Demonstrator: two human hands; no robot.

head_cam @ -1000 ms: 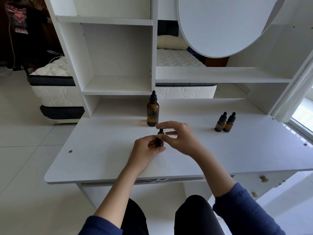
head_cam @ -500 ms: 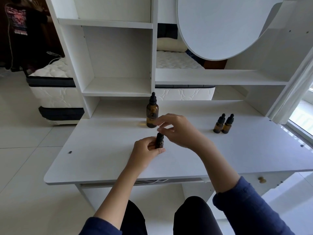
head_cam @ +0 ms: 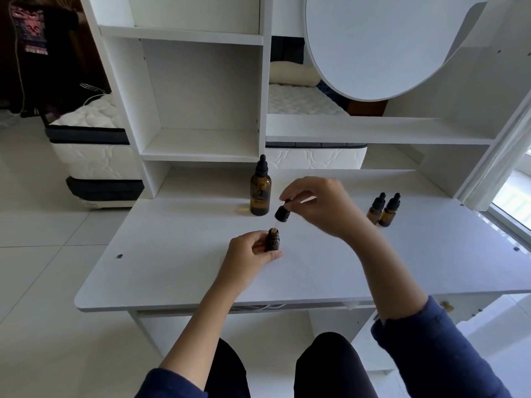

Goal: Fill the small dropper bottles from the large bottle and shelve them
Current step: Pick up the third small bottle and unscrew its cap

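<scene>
Since the earlier frame, the dropper cap [head_cam: 283,213] has been lifted off the small bottle [head_cam: 273,239] and is pinched by the right hand [head_cam: 319,205] just above it. That bottle is gripped upright on the desk [head_cam: 172,271] by the left hand [head_cam: 247,259], mouth open. Large bottle [head_cam: 260,193] is left capped just behind. Two small bottles [head_cam: 383,209] are stood at the far right, fill unclear. Shelves [head_cam: 201,145] are seen bare; nothing judged shelved yet.
</scene>
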